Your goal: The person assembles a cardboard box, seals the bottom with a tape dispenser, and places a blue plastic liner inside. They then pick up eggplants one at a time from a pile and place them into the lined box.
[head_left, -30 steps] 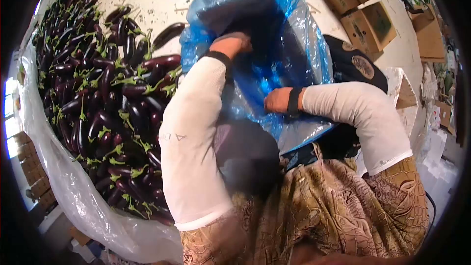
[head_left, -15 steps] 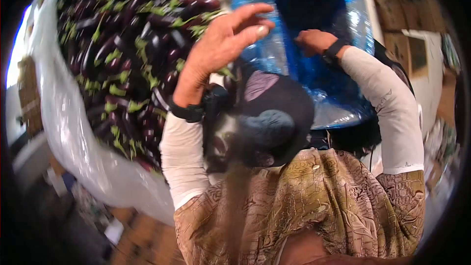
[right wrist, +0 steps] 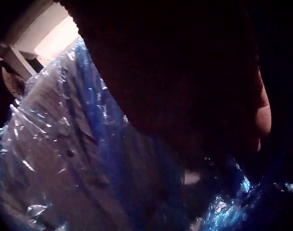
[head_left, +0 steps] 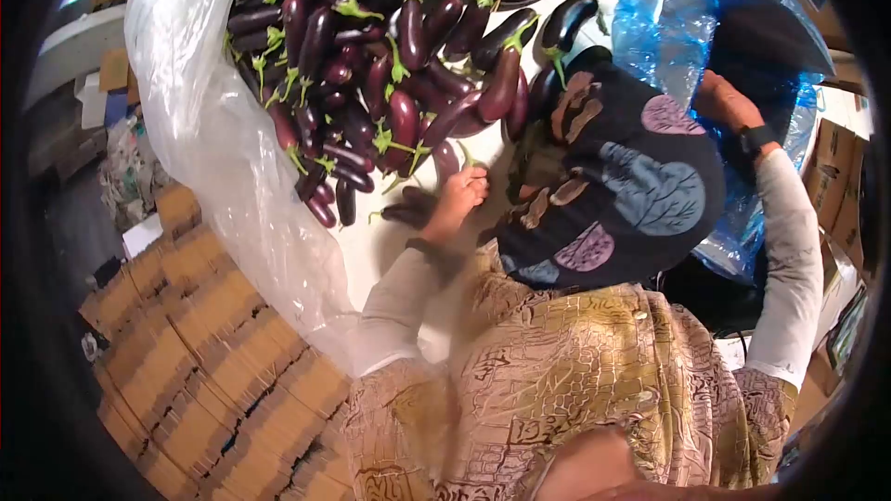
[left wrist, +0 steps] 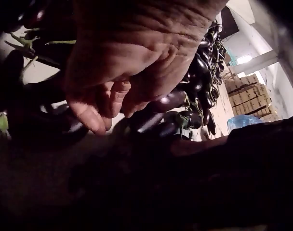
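Observation:
Dark purple eggplants (head_left: pixel 404 121) with green stems lie heaped on the table. At the near side of the heap is my left hand (head_left: pixel 461 193), its fingers curled beside an eggplant (head_left: pixel 445 161); a green stem rises just above the fingertips. In the left wrist view the fingers (left wrist: pixel 91 118) bend down among eggplants, and I cannot tell whether they hold one. My right hand (head_left: pixel 729 107) is at the mouth of a blue plastic bag (head_left: pixel 654 23), against its side, fingertips hidden. In the right wrist view the bag (right wrist: pixel 64 144) fills the left and bottom, with that hand in deep shadow.
Clear plastic sheeting (head_left: pixel 213 130) borders the heap on the left. Stacked brown cardboard (head_left: pixel 223 343) lies at lower left. More cardboard boxes (head_left: pixel 840 172) stand at right. A dark patterned head covering (head_left: pixel 603 167) juts between the arms.
My left hand has come out of the bag and moved down-left to the near eggplants. My right hand stays at the bag. The head view has swung left.

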Tool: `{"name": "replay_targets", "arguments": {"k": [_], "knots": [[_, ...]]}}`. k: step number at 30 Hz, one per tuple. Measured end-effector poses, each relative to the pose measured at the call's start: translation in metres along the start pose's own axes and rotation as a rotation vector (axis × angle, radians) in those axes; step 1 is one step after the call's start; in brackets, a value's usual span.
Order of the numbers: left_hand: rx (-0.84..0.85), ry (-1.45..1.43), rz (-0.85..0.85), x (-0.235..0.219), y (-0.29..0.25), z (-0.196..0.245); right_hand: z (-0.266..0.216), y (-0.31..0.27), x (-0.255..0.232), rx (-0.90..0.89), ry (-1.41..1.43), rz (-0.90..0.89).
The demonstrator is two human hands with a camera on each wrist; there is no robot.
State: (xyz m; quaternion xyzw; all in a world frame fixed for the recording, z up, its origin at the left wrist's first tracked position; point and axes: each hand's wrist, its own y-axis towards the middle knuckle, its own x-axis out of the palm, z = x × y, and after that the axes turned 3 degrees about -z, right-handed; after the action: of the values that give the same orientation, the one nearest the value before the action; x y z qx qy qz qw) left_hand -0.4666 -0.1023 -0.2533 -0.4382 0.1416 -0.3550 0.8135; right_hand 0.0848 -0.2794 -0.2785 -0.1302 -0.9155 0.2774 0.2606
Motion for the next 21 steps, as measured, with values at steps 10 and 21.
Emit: {"name": "replay_targets", "arguments": {"k": [10, 21], "knots": [[0.211, 0.024, 0.382, -0.069, 0.012, -0.065, -0.046, -0.083, 0.056, -0.152, -1.294, -0.019], [0.314, 0.451, 0.986, -0.115, 0.01, -0.102, -0.076, -0.101, 0.093, -0.396, -1.269, -0.094]]}}
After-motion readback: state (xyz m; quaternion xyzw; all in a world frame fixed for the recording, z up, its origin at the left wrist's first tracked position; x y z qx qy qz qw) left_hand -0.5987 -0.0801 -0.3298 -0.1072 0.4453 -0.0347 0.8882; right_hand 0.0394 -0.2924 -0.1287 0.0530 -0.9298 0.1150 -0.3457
